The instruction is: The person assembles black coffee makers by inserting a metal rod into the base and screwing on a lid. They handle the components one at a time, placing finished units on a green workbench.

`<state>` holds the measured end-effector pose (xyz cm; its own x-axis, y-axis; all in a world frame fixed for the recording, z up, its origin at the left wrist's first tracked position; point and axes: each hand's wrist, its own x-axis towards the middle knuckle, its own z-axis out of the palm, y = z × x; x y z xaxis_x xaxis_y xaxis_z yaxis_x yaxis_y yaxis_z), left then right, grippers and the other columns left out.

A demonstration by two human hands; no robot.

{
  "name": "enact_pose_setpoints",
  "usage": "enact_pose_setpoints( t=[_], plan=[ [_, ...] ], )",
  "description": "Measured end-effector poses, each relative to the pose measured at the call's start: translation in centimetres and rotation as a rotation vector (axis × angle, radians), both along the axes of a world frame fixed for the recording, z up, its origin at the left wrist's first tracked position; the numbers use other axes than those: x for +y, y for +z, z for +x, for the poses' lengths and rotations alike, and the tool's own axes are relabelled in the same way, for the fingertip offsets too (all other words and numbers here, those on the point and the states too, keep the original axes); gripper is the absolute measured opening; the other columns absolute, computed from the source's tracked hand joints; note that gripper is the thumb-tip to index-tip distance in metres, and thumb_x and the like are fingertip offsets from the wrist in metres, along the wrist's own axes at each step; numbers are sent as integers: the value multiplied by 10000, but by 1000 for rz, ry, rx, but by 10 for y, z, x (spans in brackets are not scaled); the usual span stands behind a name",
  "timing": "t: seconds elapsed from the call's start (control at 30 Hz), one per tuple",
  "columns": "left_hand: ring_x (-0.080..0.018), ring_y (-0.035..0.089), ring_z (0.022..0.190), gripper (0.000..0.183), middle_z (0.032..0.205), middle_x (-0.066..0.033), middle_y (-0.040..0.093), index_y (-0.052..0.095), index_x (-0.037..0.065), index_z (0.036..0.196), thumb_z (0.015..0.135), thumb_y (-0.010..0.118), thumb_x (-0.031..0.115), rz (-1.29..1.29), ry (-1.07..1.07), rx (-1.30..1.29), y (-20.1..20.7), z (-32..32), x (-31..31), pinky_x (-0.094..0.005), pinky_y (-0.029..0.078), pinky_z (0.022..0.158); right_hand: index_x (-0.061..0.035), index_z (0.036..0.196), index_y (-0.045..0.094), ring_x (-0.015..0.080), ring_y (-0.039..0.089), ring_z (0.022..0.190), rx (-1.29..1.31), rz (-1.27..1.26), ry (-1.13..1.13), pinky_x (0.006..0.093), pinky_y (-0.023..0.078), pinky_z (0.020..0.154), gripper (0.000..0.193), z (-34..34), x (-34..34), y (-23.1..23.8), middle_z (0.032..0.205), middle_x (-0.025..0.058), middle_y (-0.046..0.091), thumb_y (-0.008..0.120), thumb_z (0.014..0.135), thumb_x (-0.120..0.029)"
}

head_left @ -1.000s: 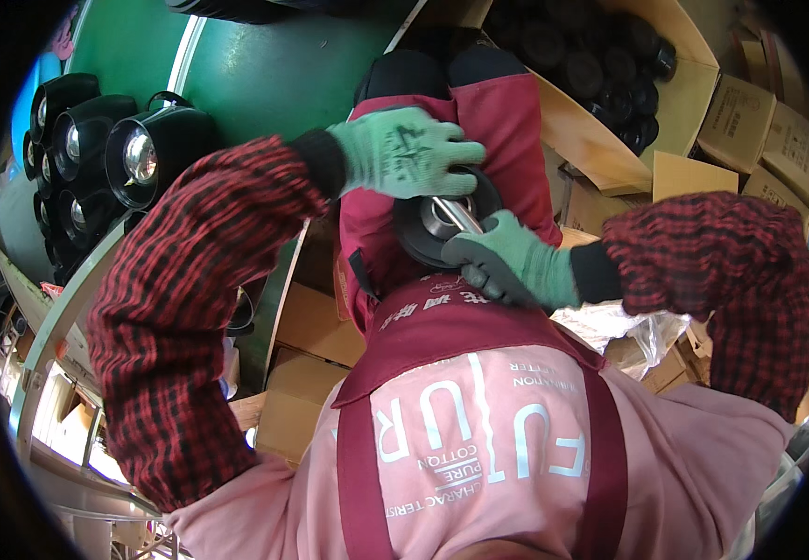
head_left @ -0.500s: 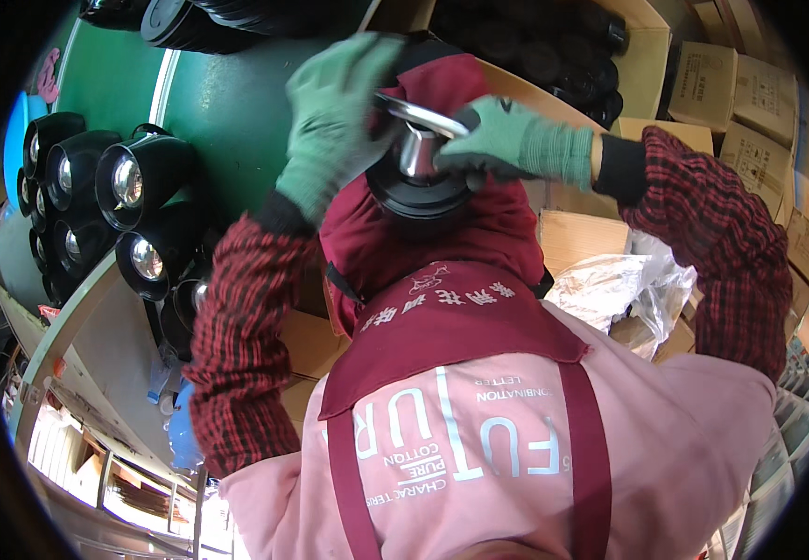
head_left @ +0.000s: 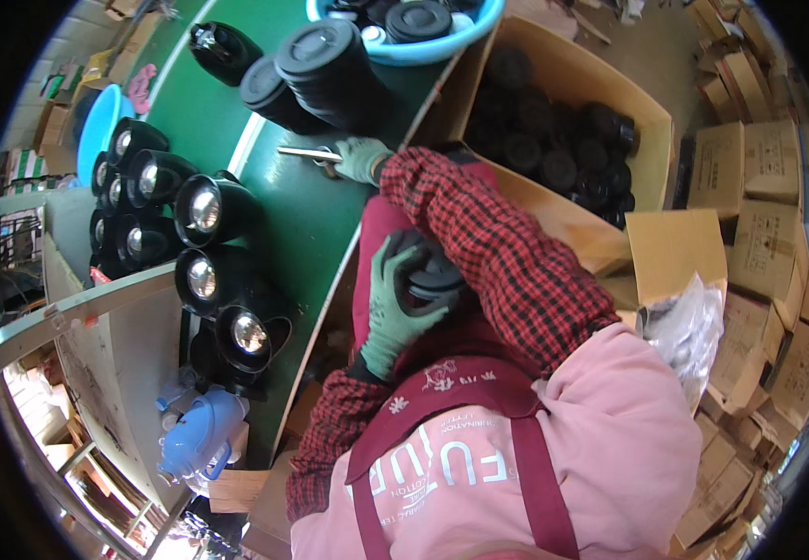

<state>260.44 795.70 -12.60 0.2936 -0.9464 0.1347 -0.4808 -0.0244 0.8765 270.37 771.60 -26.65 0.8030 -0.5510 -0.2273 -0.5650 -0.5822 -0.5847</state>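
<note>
On my lap, my left hand [head_left: 397, 313] is closed round a black round lid-like piece [head_left: 434, 273], its fingers along the rim. My right arm reaches across to the green table [head_left: 283, 243]. There my right hand [head_left: 363, 161] has its fingers curled at the end of a silver metal tool [head_left: 307, 153] with a bar handle, at tabletop height. The fingertips are partly hidden behind the tool. Just beyond it stand stacks of black round lids [head_left: 330, 70]. Both hands wear green gloves.
Black shells with shiny silver insides [head_left: 204, 210] crowd the table's left side. A light blue jug-shaped thing [head_left: 204, 434] sits at the near left. A blue basin [head_left: 432, 47] and an open carton [head_left: 652, 140] of black parts are at the far side. Stacked cardboard boxes [head_left: 764, 243] fill the right.
My right hand has moved with the metal tool from the black piece over to the table at left. My left hand has come down onto the black piece. The view has shifted.
</note>
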Motion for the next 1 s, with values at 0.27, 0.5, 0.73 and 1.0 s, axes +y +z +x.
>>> enact_pose_setpoints(
  t=[0.27,0.5,0.73,1.0],
  plan=[
    [-371,430,1393,780,1472,-202,453,514,51,1379,721,880,254,6,-3,154,-3,5,-3,-471,373,1139,-57,1374,551,373,578,1214,-294,-32,69,443,449,1067,544,-106,1,88,1273,193,585,605,976,-424],
    [-253,507,1359,585,1470,-127,533,436,25,1481,1068,490,434,-376,388,580,-46,123,7,-427,374,1166,-6,1421,520,233,563,1274,-1272,486,-510,355,410,1121,421,-310,-14,121,1396,146,582,410,1104,-261],
    [-268,541,1326,530,1480,-150,536,438,36,1511,1101,399,368,-163,293,509,-11,52,-26,-405,362,1183,-34,1411,537,243,533,1277,-1141,687,-533,381,415,1111,450,-234,104,62,1379,101,562,489,1076,-331],
    [-278,518,1351,620,1467,-163,539,379,51,1552,1079,397,451,-375,381,788,-26,109,-22,-425,359,1186,-52,1443,512,217,558,1237,-1589,396,-656,359,436,1094,472,-313,15,106,1357,110,584,507,1071,-343]
  ],
)
